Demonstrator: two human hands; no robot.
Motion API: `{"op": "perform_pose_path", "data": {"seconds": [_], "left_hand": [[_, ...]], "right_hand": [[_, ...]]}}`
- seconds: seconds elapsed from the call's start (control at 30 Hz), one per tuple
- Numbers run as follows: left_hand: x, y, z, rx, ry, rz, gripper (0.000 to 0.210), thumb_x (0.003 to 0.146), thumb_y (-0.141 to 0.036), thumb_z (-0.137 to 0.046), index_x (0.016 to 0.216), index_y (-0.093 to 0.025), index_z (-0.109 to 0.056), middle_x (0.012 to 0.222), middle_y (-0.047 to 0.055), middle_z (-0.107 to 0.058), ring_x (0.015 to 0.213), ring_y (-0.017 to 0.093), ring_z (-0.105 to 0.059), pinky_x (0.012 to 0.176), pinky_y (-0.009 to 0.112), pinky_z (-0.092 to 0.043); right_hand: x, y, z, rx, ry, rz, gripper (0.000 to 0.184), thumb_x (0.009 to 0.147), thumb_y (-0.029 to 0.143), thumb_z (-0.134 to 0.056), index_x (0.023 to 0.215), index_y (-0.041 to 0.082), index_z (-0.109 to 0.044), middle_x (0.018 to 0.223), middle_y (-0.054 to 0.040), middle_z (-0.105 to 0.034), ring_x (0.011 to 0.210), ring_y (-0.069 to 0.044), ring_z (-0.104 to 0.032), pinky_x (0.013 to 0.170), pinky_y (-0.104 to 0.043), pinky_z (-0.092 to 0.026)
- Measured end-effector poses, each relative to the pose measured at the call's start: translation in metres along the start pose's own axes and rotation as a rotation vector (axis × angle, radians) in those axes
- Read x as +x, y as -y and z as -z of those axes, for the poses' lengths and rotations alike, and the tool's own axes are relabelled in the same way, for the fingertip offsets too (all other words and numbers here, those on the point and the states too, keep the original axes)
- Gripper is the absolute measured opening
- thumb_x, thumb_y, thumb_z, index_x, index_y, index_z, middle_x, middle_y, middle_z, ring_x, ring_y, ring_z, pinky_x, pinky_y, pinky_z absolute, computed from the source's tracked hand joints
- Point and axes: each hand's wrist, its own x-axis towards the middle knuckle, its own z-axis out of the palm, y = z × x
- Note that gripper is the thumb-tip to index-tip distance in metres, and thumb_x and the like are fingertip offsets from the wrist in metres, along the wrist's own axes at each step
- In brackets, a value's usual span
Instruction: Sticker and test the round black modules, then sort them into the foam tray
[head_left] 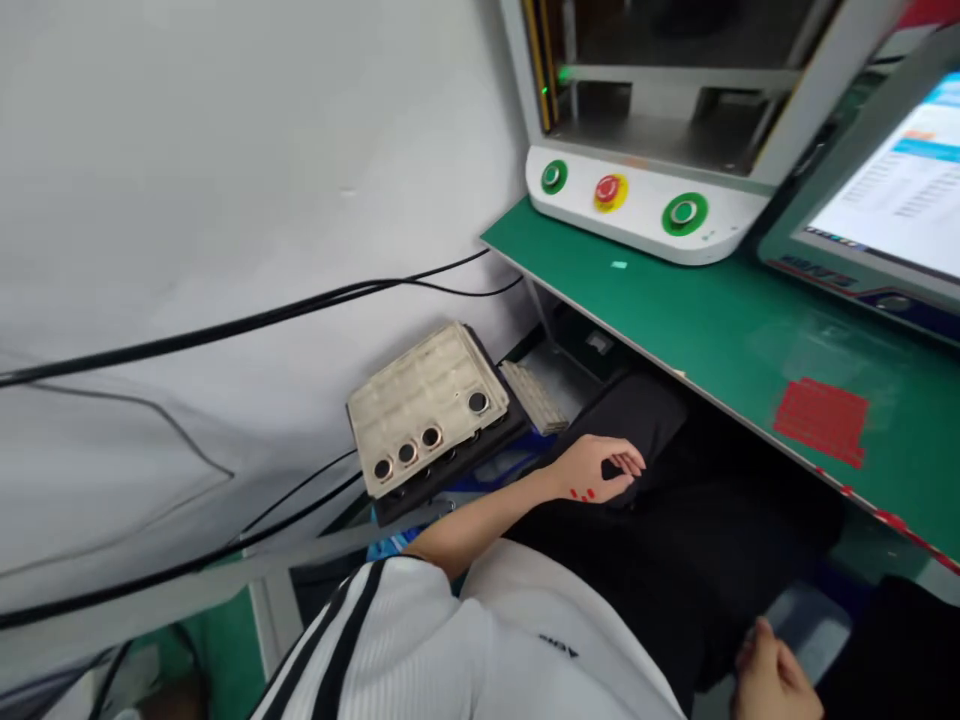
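My left hand (596,468) hovers over or rests on my dark-trousered lap, fingers loosely curled, with a gap between thumb and fingertips. Nothing shows in it, and small red marks dot its wrist side. Low at the right, my right hand (776,680) has its fingers bent together. Its palm side is hidden, so whatever it might hold cannot be made out. Close beside that hand is a greyish, blurred flat surface (810,630). Left of my left hand lies a stack of beige trays (420,385) carrying several round, dark-centred parts along its edge.
A green worktop (720,320) bears a machine panel (645,205) with two green buttons and a red stop button (609,190). A monitor (892,190) stands at right. Red pieces (821,420) lie near the edge. Black cables (300,312) run along the wall.
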Motion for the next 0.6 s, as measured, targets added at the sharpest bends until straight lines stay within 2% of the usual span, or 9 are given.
{"op": "perform_pose_path", "data": {"seconds": [0.1, 0.17, 0.23, 0.3, 0.4, 0.5, 0.6], "left_hand": [[-0.037, 0.004, 0.011, 0.016, -0.126, 0.026, 0.023, 0.075, -0.012, -0.06, 0.096, -0.011, -0.067, 0.09, 0.01, -0.075, 0.081, 0.015, -0.07, 0.081, 0.027, -0.056], [-0.055, 0.007, 0.012, 0.023, -0.166, 0.048, 0.022, 0.076, -0.013, -0.059, 0.096, -0.012, -0.067, 0.09, 0.009, -0.075, 0.081, 0.015, -0.07, 0.081, 0.027, -0.056], [-0.065, 0.01, 0.011, 0.026, -0.181, 0.059, 0.021, 0.076, -0.013, -0.059, 0.095, -0.013, -0.067, 0.09, 0.009, -0.075, 0.08, 0.015, -0.069, 0.081, 0.027, -0.056], [-0.071, 0.013, 0.013, 0.029, -0.186, 0.057, 0.02, 0.076, -0.014, -0.059, 0.094, -0.013, -0.067, 0.089, 0.009, -0.075, 0.08, 0.015, -0.07, 0.08, 0.027, -0.057], [-0.073, 0.014, 0.024, 0.052, -0.214, 0.052, 0.018, 0.077, -0.015, -0.059, 0.093, -0.013, -0.068, 0.088, 0.009, -0.075, 0.08, 0.015, -0.07, 0.08, 0.027, -0.057], [-0.079, 0.013, 0.045, 0.108, -0.295, 0.07, 0.015, 0.08, -0.018, -0.059, 0.092, -0.014, -0.069, 0.087, 0.008, -0.075, 0.079, 0.015, -0.071, 0.079, 0.026, -0.058], [-0.096, 0.014, 0.072, 0.191, -0.432, 0.131, 0.014, 0.083, -0.022, -0.059, 0.089, -0.015, -0.069, 0.087, 0.008, -0.075, 0.079, 0.015, -0.071, 0.079, 0.027, -0.058]], "right_hand": [[0.023, 0.025, -0.011, -0.024, 0.081, 0.128, 0.044, 0.072, 0.069, -0.056, 0.048, 0.033, -0.049, 0.045, -0.0012, -0.05, 0.041, -0.027, -0.056, 0.04, -0.042, -0.048], [0.043, 0.035, -0.024, -0.069, 0.149, 0.191, 0.045, 0.072, 0.068, -0.057, 0.051, 0.028, -0.05, 0.048, -0.0018, -0.053, 0.044, -0.023, -0.055, 0.044, -0.039, -0.049], [0.065, 0.041, -0.042, -0.145, 0.195, 0.242, 0.046, 0.066, 0.067, -0.062, 0.052, 0.024, -0.054, 0.047, -0.0016, -0.053, 0.045, -0.019, -0.052, 0.048, -0.034, -0.046], [0.084, 0.044, -0.061, -0.216, 0.169, 0.279, 0.046, 0.062, 0.066, -0.063, 0.055, 0.021, -0.057, 0.046, -0.001, -0.051, 0.046, -0.017, -0.049, 0.05, -0.032, -0.042], [0.106, 0.044, -0.081, -0.256, 0.074, 0.305, 0.047, 0.065, 0.066, -0.056, 0.059, 0.02, -0.058, 0.048, -0.0019, -0.051, 0.049, -0.017, -0.05, 0.053, -0.032, -0.04], [0.119, 0.041, -0.084, -0.248, 0.055, 0.317, 0.044, 0.064, 0.064, -0.059, 0.059, 0.019, -0.058, 0.047, -0.0029, -0.053, 0.048, -0.019, -0.052, 0.052, -0.032, -0.04], [0.126, 0.034, -0.08, -0.198, 0.062, 0.329, 0.043, 0.067, 0.062, -0.058, 0.058, 0.02, -0.055, 0.045, -0.0029, -0.052, 0.042, -0.019, -0.051, 0.046, -0.032, -0.04]]}}
